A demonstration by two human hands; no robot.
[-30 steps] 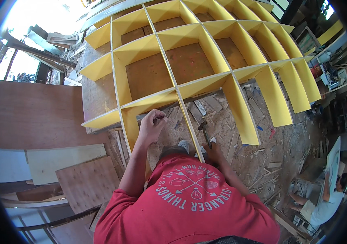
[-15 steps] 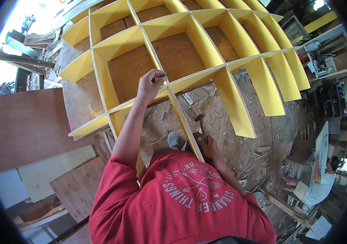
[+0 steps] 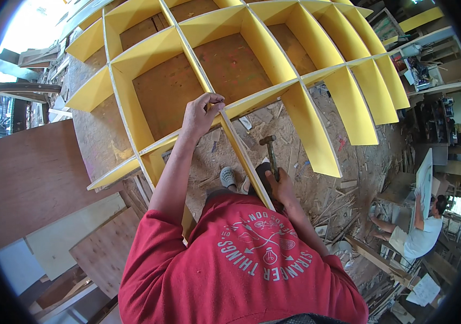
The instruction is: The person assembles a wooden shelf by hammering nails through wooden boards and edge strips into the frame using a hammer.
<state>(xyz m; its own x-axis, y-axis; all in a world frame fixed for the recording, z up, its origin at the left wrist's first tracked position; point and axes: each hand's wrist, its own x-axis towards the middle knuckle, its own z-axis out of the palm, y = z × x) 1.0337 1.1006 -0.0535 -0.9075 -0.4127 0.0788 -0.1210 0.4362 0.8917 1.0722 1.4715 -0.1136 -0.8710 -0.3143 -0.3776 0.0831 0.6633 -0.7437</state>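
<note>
A large yellow lattice [image 3: 312,132] of interlocking curved panels stretches in front of me. My left hand [image 3: 201,114] is over the crossing where a long rail [image 3: 239,147] meets a cross panel. Its thumb and fingertips are pinched together at the top edge; whatever lies between them is too small to make out. Lower, right of the rail and close to my body, my right hand [image 3: 282,190] grips a hammer [image 3: 271,154] by its handle. The hammer's head points up and away, apart from the lattice.
Brown board [image 3: 168,92] lies beneath the far cells. Wood scraps and sawdust cover the floor [image 3: 295,154]. Plywood sheets [image 3: 31,167] stand at the left. On the right, another person [image 3: 424,235] sits holding a pale panel [image 3: 425,175], near cluttered shelves [image 3: 430,81].
My right hand and the hammer have risen slightly, the hammer tilting a little. My left hand keeps its pinch at the crossing. The view has shifted slightly.
</note>
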